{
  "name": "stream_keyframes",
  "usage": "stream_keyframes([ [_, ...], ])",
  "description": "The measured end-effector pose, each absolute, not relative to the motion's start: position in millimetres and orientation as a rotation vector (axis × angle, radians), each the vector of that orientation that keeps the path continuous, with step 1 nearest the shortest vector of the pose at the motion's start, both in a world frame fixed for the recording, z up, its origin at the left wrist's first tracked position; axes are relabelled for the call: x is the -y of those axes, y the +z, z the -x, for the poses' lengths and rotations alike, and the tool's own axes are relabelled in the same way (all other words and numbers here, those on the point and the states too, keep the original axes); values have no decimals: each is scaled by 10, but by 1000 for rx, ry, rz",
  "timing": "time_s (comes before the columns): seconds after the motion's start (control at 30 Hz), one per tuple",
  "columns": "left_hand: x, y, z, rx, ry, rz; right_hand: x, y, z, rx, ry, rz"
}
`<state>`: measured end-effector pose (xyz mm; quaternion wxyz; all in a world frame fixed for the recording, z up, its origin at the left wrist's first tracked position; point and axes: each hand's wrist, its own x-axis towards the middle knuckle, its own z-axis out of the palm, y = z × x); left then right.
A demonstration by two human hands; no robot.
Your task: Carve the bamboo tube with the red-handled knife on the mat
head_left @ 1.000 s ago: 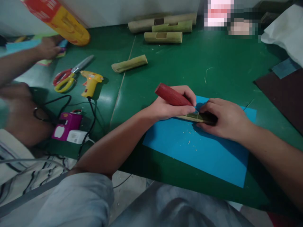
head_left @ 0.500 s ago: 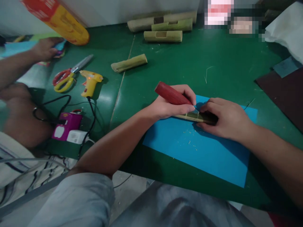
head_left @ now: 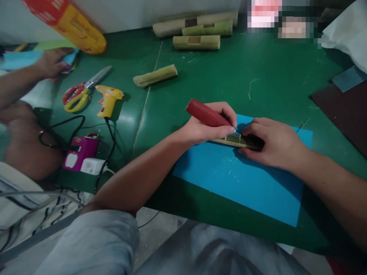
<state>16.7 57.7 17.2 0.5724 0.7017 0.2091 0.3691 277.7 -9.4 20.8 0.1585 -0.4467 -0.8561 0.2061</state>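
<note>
My left hand (head_left: 208, 128) is closed round the red wooden handle of a carving knife (head_left: 207, 113). Its thin metal tip meets the top of a green bamboo piece (head_left: 233, 141), which has pale cut marks across it. With fingers and thumb, my right hand (head_left: 272, 141) grips the right end of that bamboo and holds it down. Under both lies a sheet of blue paper (head_left: 258, 194), sprinkled with small pale shavings. The far left end of the bamboo is hidden behind my left hand.
A short bamboo tube (head_left: 156, 75) lies ahead; several notched bamboo tubes (head_left: 197, 42) line the back. To the left are scissors (head_left: 86, 89), a yellow glue gun (head_left: 108, 101), a purple power adapter (head_left: 82, 152) with cables, and another person's hand (head_left: 53, 63) on coloured papers. Dark sheets (head_left: 341, 110) lie right.
The knife's handle has shifted very slightly left while its tip stays at the bamboo. At the far left, the other person's hand has moved a little on the papers.
</note>
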Motion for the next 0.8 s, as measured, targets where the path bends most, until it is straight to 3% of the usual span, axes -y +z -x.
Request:
stream_keyframes([
  [0.8, -514, 101, -203, -492, 890, -1603, 102, 209, -2734, 2398, 628, 1284],
])
